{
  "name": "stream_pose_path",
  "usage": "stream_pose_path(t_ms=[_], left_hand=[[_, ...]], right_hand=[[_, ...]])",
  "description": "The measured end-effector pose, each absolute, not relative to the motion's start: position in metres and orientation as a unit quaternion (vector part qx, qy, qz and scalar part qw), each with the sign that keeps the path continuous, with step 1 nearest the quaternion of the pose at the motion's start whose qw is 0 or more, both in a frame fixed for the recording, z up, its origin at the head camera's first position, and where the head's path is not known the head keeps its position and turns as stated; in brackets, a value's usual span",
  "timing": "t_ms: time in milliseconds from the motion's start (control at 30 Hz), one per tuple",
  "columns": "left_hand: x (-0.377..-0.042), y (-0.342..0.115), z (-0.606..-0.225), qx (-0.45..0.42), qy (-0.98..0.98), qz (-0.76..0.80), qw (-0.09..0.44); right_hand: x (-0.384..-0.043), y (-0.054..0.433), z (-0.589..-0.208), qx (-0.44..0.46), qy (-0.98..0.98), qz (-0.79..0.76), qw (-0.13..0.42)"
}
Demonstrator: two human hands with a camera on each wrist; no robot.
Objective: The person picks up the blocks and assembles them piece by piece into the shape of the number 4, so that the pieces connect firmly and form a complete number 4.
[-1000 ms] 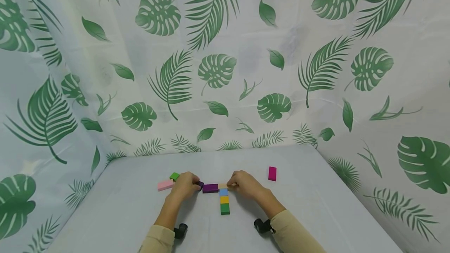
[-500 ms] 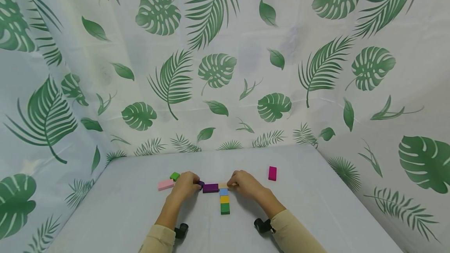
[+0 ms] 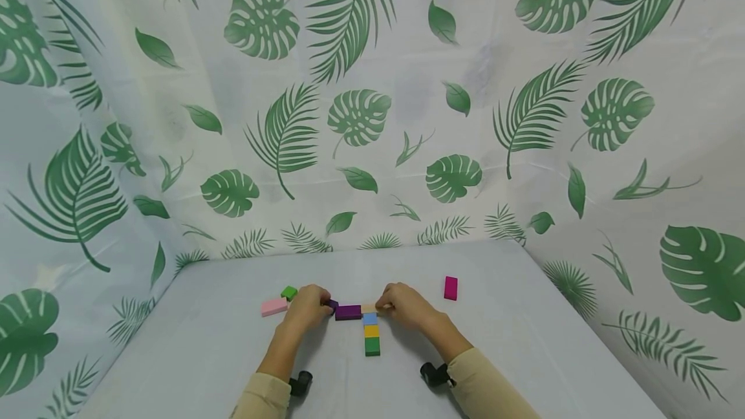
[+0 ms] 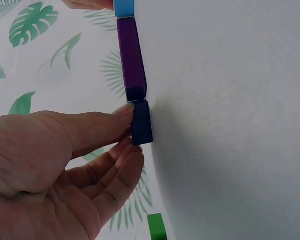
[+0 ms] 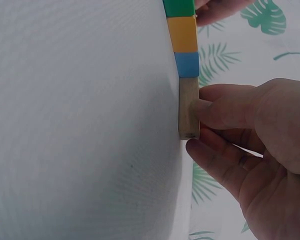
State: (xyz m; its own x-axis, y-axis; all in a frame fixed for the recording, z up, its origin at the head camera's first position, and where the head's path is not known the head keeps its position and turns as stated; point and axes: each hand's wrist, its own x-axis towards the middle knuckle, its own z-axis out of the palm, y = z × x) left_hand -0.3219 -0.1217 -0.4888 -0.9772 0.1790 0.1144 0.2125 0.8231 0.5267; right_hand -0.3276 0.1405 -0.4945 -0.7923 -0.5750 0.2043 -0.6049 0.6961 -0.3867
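At the left end of a row of blocks, my left hand (image 3: 306, 309) pinches a small dark navy block (image 4: 142, 122) between thumb and fingers. That block lies end to end with a long purple block (image 3: 348, 312). My right hand (image 3: 407, 306) grips a plain wooden block (image 5: 188, 107) at the row's other end, thumb on its side. From the wooden block, a light blue block (image 3: 370, 319), a yellow block (image 3: 372, 331) and a green block (image 3: 372, 346) line up toward the person.
Left of the left hand lie a pink block (image 3: 274, 306) and a bright green block (image 3: 288, 292). A magenta block (image 3: 451, 288) lies beyond the right hand on the white table (image 3: 500, 354). A leaf-patterned cloth (image 3: 401, 115) hangs behind and at both sides.
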Motion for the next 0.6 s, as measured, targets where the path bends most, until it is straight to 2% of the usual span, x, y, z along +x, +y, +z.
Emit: stream_pose_path(t_ms=[300,600], left_hand=[[-0.322,-0.131,-0.484,-0.075,-0.953,-0.292,0.031],[-0.321,-0.159,-0.473,-0.075,-0.954,-0.280,0.079]], right_hand=[[-0.327,0.141,-0.494,0.324,-0.919,0.224,0.035],[-0.328,0.141,-0.495,0.324,-0.919,0.223,0.038]])
